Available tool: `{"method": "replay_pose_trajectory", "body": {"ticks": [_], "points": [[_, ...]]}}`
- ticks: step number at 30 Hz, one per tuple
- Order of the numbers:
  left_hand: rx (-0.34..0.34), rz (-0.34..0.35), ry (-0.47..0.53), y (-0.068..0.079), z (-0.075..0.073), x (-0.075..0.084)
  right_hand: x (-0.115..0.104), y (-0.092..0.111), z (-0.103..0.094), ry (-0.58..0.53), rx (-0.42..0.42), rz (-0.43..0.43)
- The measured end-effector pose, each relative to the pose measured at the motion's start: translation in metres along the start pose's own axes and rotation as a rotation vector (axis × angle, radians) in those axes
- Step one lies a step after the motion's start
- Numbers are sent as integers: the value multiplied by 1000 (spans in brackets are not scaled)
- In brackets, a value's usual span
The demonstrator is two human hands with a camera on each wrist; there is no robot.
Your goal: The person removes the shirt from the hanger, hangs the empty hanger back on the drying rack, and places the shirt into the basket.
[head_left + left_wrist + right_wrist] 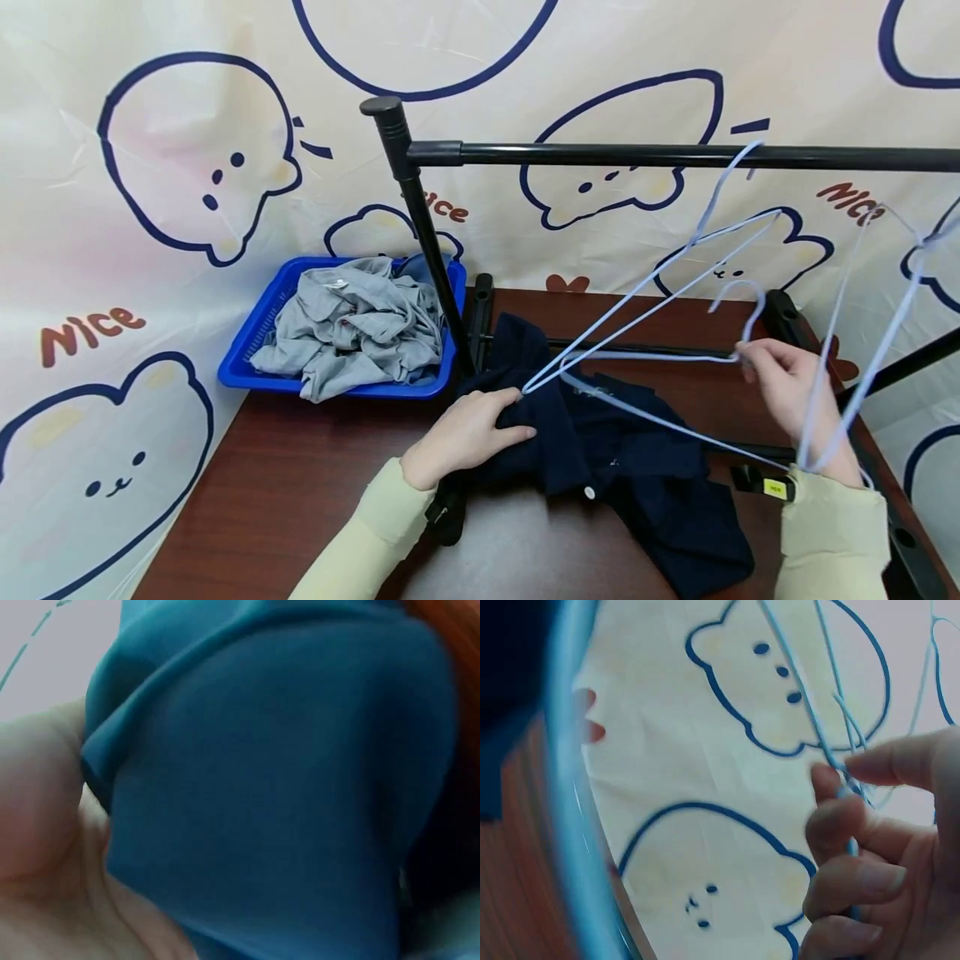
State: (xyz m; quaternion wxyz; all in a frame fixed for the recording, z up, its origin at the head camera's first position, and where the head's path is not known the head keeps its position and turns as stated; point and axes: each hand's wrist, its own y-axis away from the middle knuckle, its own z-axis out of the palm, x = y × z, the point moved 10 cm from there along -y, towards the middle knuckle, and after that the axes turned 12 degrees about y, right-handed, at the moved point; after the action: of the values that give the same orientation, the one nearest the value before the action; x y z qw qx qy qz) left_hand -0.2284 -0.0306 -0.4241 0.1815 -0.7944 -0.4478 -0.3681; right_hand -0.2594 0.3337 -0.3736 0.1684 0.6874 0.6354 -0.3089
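A dark navy shirt with a white button lies bunched below the rack. My left hand grips it at its left side, thumb on top and the other fingers hidden under the cloth. Close up in the left wrist view, the shirt's fabric covers most of the palm. My right hand pinches a light blue wire hanger just below its hook. This hanger's far corner reaches over the shirt near my left hand. In the right wrist view the curled fingers wrap the wire.
A black rack rod crosses above the brown table. From it hangs another blue hanger, overlapping the shirt in the head view. A further hanger hangs in front of my right wrist. Grey clothes fill a blue basket at the left.
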Motion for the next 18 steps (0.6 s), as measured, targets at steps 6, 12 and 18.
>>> {"method": "replay_pose_trajectory", "body": {"ticks": [6, 12, 18], "points": [[-149, -7, -29, 6, 13, -5, 30, 5, -16, 7, -2, 136], [-141, 77, 46, 8, 11, 17, 49, 8, -18, 36, -34, 186], [54, 226, 12, 11, -10, 52, 56, 9, -17, -65, 6, 151]]}}
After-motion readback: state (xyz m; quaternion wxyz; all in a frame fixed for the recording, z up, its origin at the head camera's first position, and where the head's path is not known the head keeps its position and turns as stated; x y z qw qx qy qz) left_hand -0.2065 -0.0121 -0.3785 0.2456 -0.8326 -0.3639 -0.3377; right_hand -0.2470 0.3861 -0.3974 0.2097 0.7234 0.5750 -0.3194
